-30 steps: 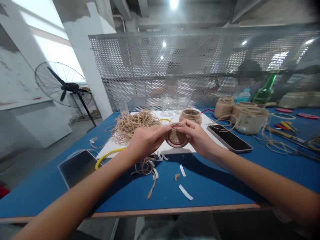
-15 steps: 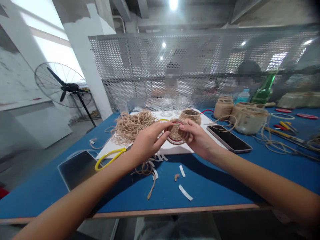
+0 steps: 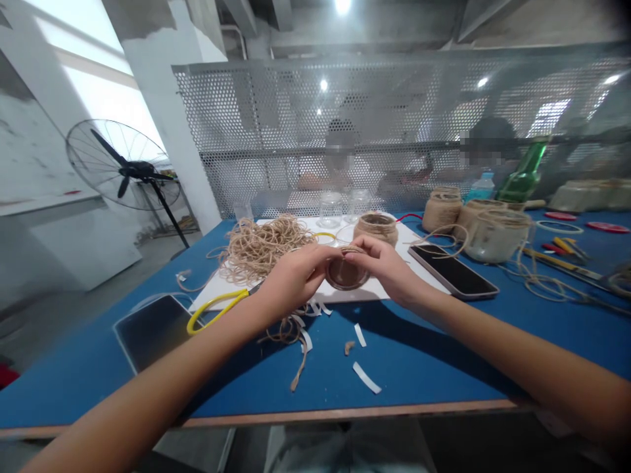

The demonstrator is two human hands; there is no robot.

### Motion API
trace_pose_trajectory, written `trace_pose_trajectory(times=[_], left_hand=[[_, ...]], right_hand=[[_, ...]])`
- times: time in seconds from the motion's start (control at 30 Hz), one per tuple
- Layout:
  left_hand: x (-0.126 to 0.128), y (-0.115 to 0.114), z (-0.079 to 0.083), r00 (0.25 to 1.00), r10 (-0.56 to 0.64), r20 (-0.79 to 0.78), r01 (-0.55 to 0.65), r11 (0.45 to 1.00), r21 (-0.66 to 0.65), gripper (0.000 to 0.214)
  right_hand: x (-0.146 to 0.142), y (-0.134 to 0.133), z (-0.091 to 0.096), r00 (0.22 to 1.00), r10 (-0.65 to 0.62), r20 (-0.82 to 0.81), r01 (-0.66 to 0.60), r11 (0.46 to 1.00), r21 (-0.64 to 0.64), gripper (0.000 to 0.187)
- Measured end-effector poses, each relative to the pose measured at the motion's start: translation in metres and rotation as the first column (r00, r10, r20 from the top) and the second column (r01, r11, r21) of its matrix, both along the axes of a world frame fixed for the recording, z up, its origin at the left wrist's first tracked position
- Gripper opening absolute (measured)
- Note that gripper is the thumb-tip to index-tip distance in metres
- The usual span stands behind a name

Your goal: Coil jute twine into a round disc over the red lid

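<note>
Clock centred on round disc (image 3: pixel 348 276). Nearest: white paper strip (image 3: pixel 367 379) on blue table (image 3: pixel 424 381), between 5 and 6 o'clock. Disc held above table; left hand (image 3: pixel 298 269) grips from 9, right hand (image 3: pixel 388 268) from 3, fingers of both grasping upper rim. Beyond: phone (image 3: pixel 453 270) at 3, twine heap (image 3: pixel 266 246) at 10, twine-wrapped jar (image 3: pixel 375 230) at 1. Farthest: perforated screen (image 3: pixel 290 118).

Black fan (image 3: pixel 138 171), phone (image 3: pixel 456 272), green bottle (image 3: pixel 524 179).

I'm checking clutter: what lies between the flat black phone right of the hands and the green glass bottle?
In the head view, a twine-topped clear glass jar and a brown twine-wrapped jar beside it.
</note>
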State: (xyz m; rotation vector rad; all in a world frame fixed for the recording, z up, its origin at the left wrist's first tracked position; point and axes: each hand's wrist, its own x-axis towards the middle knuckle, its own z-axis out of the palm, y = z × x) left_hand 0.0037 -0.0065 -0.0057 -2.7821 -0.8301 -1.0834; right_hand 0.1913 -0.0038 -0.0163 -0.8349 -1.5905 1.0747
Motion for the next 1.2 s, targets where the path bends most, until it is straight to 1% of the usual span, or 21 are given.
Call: trace_pose_trajectory(times=[0.07,0.17,0.33,0.47,0.57,0.63,0.73,0.83,0.93,1.0,1.07,1.13,1.2], left_hand=[[0.000,0.000,0.000,1.000,-0.009,-0.016,0.009,1.000,0.003,0.031],[-0.001,0.000,-0.001,0.999,0.005,-0.054,-0.005,1.000,0.000,0.030],[-0.001,0.002,-0.005,0.994,0.031,-0.103,-0.029,0.999,0.021,0.031],[0.000,0.002,-0.006,0.999,-0.015,-0.040,0.017,0.999,0.048,0.036],[0.001,0.001,-0.005,0.999,-0.029,-0.020,0.030,0.998,0.063,0.041],[0.001,0.000,-0.004,0.999,0.000,-0.038,0.003,0.997,0.076,0.043],[0.000,0.000,-0.004,0.993,0.092,-0.072,-0.084,0.990,0.111,0.040],[0.000,0.000,-0.005,0.980,0.180,-0.090,-0.164,0.973,0.161,0.031],[0.000,0.002,-0.006,0.970,0.216,-0.108,-0.193,0.963,0.189,0.029],[0.000,0.002,-0.006,0.973,0.207,-0.106,-0.187,0.967,0.174,0.029],[0.000,0.001,-0.004,0.982,0.170,-0.084,-0.159,0.979,0.127,0.030],[0.002,-0.001,-0.002,0.990,0.134,-0.053,-0.131,0.990,0.049,0.031],[0.003,-0.003,0.001,0.992,0.126,-0.027,-0.127,0.990,-0.062,0.031]], right_hand=[[0.002,0.001,0.002,0.996,-0.019,0.083,0.016,0.999,0.034,0.016],[0.006,0.004,0.004,0.985,0.040,0.165,-0.049,0.997,0.052,0.014],[0.009,0.009,0.003,0.971,0.103,0.218,-0.119,0.991,0.062,0.012],[0.010,0.010,0.002,0.984,0.088,0.157,-0.094,0.995,0.030,0.011],[0.010,0.011,0.001,0.994,0.075,0.075,-0.073,0.997,-0.030,0.014],[0.010,0.011,0.001,0.998,0.056,0.037,-0.053,0.994,-0.091,0.016],[0.009,0.010,0.002,0.999,0.030,-0.014,-0.032,0.984,-0.173,0.018],[0.007,0.007,0.003,0.996,0.033,-0.080,-0.050,0.973,-0.223,0.019],[0.005,0.006,0.002,0.991,0.044,-0.127,-0.074,0.965,-0.250,0.019],[0.004,0.006,0.001,0.986,0.050,-0.157,-0.089,0.962,-0.256,0.017],[0.004,0.007,0.000,0.981,0.046,-0.189,-0.094,0.962,-0.256,0.016],[0.004,0.007,-0.001,0.974,0.040,-0.223,-0.100,0.960,-0.263,0.014],[0.004,0.007,-0.002,0.965,0.037,-0.259,-0.107,0.959,-0.262,0.013]])
